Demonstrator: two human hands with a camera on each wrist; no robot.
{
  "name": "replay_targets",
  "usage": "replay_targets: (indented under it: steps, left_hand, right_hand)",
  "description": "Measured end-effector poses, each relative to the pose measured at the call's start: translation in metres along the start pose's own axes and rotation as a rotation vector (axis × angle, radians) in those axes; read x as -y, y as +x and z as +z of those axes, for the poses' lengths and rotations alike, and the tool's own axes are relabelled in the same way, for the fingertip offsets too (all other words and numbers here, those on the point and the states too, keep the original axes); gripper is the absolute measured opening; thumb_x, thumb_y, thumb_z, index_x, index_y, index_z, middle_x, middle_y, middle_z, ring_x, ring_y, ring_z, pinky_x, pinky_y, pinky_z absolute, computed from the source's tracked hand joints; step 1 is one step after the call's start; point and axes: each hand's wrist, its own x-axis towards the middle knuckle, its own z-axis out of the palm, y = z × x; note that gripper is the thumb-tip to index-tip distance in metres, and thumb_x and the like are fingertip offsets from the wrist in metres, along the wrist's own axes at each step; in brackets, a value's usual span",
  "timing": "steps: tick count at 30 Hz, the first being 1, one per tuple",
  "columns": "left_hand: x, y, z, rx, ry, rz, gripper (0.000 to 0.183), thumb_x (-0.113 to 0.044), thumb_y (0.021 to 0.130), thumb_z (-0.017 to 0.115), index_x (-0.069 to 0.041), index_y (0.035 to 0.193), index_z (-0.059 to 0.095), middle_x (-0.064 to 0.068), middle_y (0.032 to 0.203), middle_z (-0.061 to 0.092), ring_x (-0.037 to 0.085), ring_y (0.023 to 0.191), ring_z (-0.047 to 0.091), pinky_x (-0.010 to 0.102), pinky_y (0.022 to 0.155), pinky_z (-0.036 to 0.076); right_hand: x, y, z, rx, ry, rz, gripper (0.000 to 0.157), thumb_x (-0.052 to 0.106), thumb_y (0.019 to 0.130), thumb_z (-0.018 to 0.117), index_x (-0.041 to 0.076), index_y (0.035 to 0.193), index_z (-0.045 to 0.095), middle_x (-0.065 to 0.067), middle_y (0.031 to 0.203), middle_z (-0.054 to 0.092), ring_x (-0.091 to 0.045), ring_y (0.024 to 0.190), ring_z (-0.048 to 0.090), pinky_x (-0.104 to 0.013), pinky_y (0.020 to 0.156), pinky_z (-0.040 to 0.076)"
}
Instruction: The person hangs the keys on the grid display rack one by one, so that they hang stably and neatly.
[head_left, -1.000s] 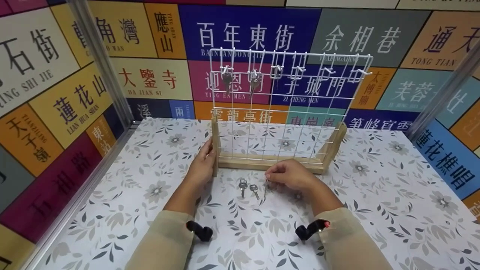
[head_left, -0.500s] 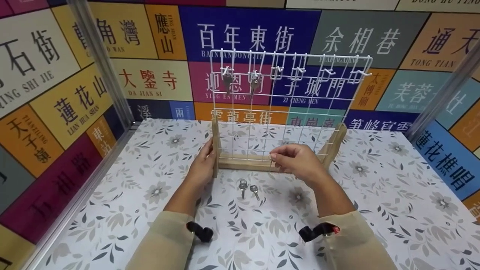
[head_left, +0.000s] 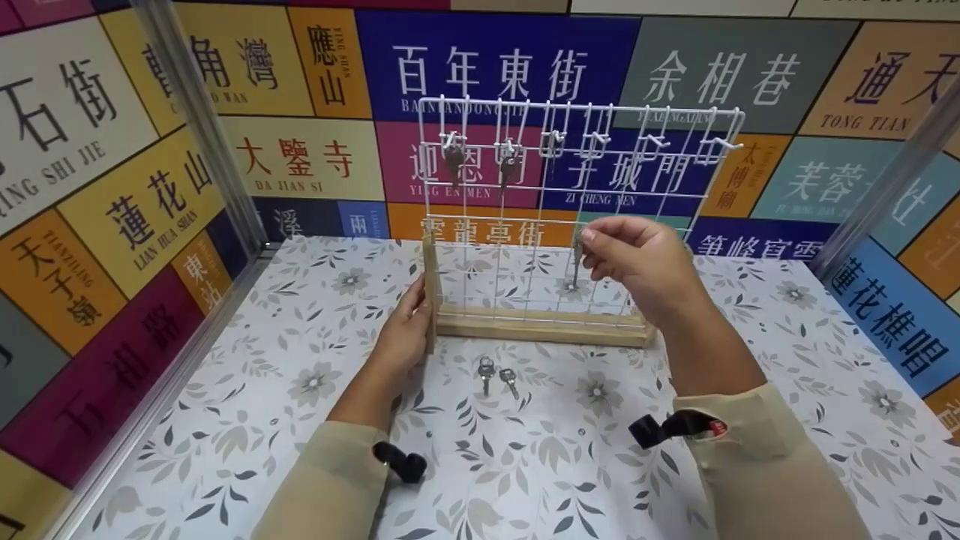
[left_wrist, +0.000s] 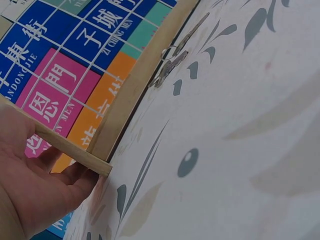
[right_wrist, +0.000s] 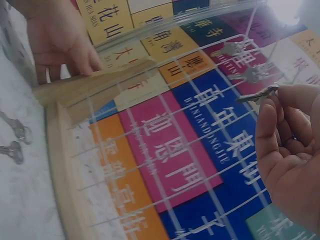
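Observation:
A white wire grid rack (head_left: 525, 217) stands on wooden feet, with a row of hooks along its top. My left hand (head_left: 405, 334) holds the rack's left wooden upright (left_wrist: 75, 150) between thumb and fingers. In front of the grid's right half, my right hand (head_left: 649, 262) pinches a key (right_wrist: 257, 95) by its ring, and the blade hangs down. One key (head_left: 454, 161) hangs at the leftmost hook, and another key (head_left: 510, 165) at the second. On the table before the rack lie two more keys, a larger key (head_left: 486, 375) and a smaller key (head_left: 509, 382).
The table (head_left: 315, 465) has a leaf-patterned white cover. Behind the rack rises a wall of coloured sign panels (head_left: 300, 157), with more panels at both sides. The rack's wooden base bar (head_left: 525, 328) runs along the tabletop. Further hooks (head_left: 652, 144) line the rack's right side.
My right hand has lifted the key from the table and carried it up and to the right before the grid. My left hand stays at the upright.

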Motion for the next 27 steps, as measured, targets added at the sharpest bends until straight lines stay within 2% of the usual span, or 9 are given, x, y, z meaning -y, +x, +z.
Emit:
replay_targets:
  steps: [6,11,17,23,27]
  left_hand:
    - [0.001,0.001,0.0,0.003,-0.007,0.005,0.047,-0.051,0.114,0.042,-0.068,0.156,0.029,-0.016,0.176,0.029,0.024,0.165,0.028,0.055,0.135,0.022]
    - [0.0,-0.001,0.001,-0.01,0.009,0.011,0.048,-0.05,0.115,0.041,-0.067,0.158,0.028,-0.014,0.177,0.029,0.023,0.166,0.027,0.054,0.136,0.022]
    - [-0.002,-0.001,0.002,-0.017,0.005,-0.01,0.048,-0.05,0.115,0.041,-0.067,0.157,0.028,-0.016,0.177,0.029,0.023,0.165,0.028,0.053,0.135,0.023]
    - [-0.001,-0.001,0.002,-0.016,0.001,-0.013,0.048,-0.051,0.114,0.042,-0.068,0.156,0.028,-0.016,0.177,0.029,0.022,0.165,0.027,0.054,0.135,0.024]
    - [-0.001,-0.002,0.002,-0.011,0.012,0.001,0.048,-0.052,0.114,0.042,-0.068,0.157,0.028,-0.016,0.176,0.029,0.023,0.165,0.028,0.055,0.135,0.024]
  right_hand:
    - [0.034,0.008,-0.001,-0.069,0.055,-0.093,0.028,0.023,0.097,0.081,-0.002,0.11,0.077,-0.007,0.092,0.076,-0.018,0.079,0.071,-0.024,0.073,0.064]
    - [0.05,0.017,0.0,-0.122,0.106,-0.125,0.03,0.021,0.095,0.083,-0.003,0.111,0.077,-0.009,0.093,0.074,-0.02,0.082,0.07,-0.025,0.077,0.064]
    - [0.059,0.026,0.004,-0.201,0.137,-0.148,0.031,0.022,0.095,0.083,-0.003,0.112,0.077,-0.011,0.096,0.075,-0.022,0.083,0.07,-0.025,0.079,0.065]
    - [0.063,0.033,0.008,-0.295,0.145,-0.145,0.03,0.023,0.094,0.084,-0.001,0.112,0.077,-0.012,0.096,0.074,-0.023,0.079,0.068,-0.026,0.075,0.064]
    - [0.063,0.036,0.011,-0.337,0.108,-0.146,0.031,0.024,0.095,0.083,0.0,0.114,0.078,-0.011,0.096,0.074,-0.022,0.079,0.069,-0.025,0.075,0.064]
